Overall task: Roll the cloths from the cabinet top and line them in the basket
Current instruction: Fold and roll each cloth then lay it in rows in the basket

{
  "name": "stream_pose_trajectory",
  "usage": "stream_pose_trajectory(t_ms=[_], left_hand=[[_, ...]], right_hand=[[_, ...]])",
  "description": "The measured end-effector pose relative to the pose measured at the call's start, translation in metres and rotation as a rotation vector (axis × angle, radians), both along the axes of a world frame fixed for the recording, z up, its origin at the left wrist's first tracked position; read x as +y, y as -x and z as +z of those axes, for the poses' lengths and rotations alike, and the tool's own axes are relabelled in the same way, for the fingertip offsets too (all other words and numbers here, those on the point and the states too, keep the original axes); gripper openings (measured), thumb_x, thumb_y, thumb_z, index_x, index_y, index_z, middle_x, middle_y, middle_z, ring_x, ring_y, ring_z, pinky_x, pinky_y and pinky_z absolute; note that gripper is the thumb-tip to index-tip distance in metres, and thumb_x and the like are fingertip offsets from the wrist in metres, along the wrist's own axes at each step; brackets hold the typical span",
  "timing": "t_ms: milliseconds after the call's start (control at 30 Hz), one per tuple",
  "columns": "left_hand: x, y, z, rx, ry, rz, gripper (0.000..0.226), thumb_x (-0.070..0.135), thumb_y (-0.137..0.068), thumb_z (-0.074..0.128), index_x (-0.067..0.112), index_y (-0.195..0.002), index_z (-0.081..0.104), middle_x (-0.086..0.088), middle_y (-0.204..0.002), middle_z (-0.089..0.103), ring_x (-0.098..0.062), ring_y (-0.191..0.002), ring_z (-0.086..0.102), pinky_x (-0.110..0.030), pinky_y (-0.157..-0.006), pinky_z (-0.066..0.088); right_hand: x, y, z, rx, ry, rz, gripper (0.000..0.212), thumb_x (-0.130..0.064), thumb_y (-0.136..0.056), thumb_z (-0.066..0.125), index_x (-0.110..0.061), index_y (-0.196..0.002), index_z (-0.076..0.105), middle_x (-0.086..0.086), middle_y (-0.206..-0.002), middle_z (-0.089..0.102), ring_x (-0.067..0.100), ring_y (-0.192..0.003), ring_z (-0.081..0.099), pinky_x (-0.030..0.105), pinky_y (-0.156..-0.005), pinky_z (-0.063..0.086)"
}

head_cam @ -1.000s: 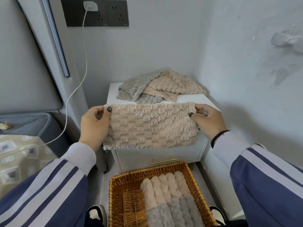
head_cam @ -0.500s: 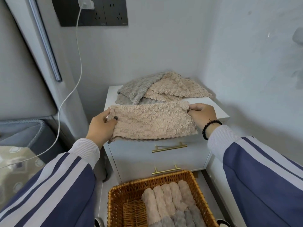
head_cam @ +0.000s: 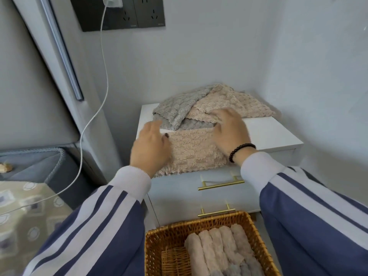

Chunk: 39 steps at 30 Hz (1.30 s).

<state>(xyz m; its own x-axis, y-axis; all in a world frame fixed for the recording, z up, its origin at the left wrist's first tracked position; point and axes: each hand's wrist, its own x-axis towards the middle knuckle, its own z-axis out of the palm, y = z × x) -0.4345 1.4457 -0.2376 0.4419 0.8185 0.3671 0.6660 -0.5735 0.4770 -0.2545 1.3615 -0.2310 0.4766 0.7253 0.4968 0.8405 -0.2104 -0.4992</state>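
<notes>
Lying flat under both hands' open fingers [head_cam: 225, 116]: beige cloth [head_cam: 191, 150]; cabinet top [head_cam: 268, 134].

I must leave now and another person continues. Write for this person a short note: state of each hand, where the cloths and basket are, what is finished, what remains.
Left hand: open, resting on the left end of the beige cloth.
Right hand: open, fingers spread flat on its right end.
That cloth lies flat at the front edge of the cabinet top, not yet rolled.
Behind it: a loose pile of cloths, grey and beige.
Basket on the floor in front: a row of rolled cloths lined on its right side, left side free.
Left: roll this cloth, place it in the basket, then the pile.
</notes>
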Motion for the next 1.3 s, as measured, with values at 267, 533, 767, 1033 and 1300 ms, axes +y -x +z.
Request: stream_pose_trajectory(t_ms=[267,533,767,1033,1300], left_hand=[[0.020,-0.028,-0.031,0.457,0.064,-0.113,0.056,0.037,-0.102,0.018,0.016,-0.154,0.016,-0.008,-0.161,0.013,-0.024,-0.149,0.006,-0.041,-0.121,0.007],[0.049,-0.001,-0.036,0.516,0.153,-0.082,0.072,0.059,-0.094,0.007,0.019,-0.155,0.008,-0.004,-0.162,0.003,-0.024,-0.149,-0.001,-0.047,-0.121,0.001],[0.042,0.008,-0.029,0.239,0.137,0.036,0.051,0.038,-0.100,0.036,0.017,-0.147,0.034,-0.006,-0.152,0.032,-0.028,-0.139,0.028,-0.050,-0.114,0.024],[0.035,0.037,-0.008,-0.041,0.377,0.013,0.031,0.029,-0.080,0.076,0.002,-0.090,0.065,-0.010,-0.081,0.065,-0.025,-0.075,0.060,-0.032,-0.064,0.048],[-0.013,0.070,0.032,-0.537,0.855,-0.130,0.020,0.003,-0.079,0.073,0.004,-0.099,0.071,-0.016,-0.098,0.073,-0.028,-0.088,0.071,-0.043,-0.084,0.058]], right_hand=[[0.031,0.024,-0.032,-0.244,0.465,0.223,0.048,-0.030,-0.101,0.027,-0.015,-0.145,0.035,0.004,-0.153,0.033,0.021,-0.143,0.025,0.043,-0.116,0.020],[0.011,-0.028,-0.035,-0.119,0.696,0.005,0.075,-0.067,-0.091,0.015,-0.028,-0.153,0.006,-0.004,-0.161,0.003,0.017,-0.148,-0.002,0.051,-0.118,0.000],[-0.005,-0.045,-0.022,0.165,0.402,0.005,0.039,-0.039,-0.093,0.055,-0.016,-0.124,0.049,0.006,-0.120,0.057,0.022,-0.096,0.056,0.033,-0.082,0.046],[-0.038,-0.043,0.004,0.402,0.086,0.025,0.042,-0.010,-0.083,0.070,-0.019,-0.122,0.056,0.001,-0.135,0.052,0.019,-0.127,0.047,0.024,-0.086,0.039],[-0.094,-0.038,0.035,0.753,0.214,-0.039,0.075,-0.030,-0.054,0.089,-0.007,-0.121,0.061,-0.001,-0.117,0.063,0.015,-0.101,0.060,0.027,-0.080,0.054]])
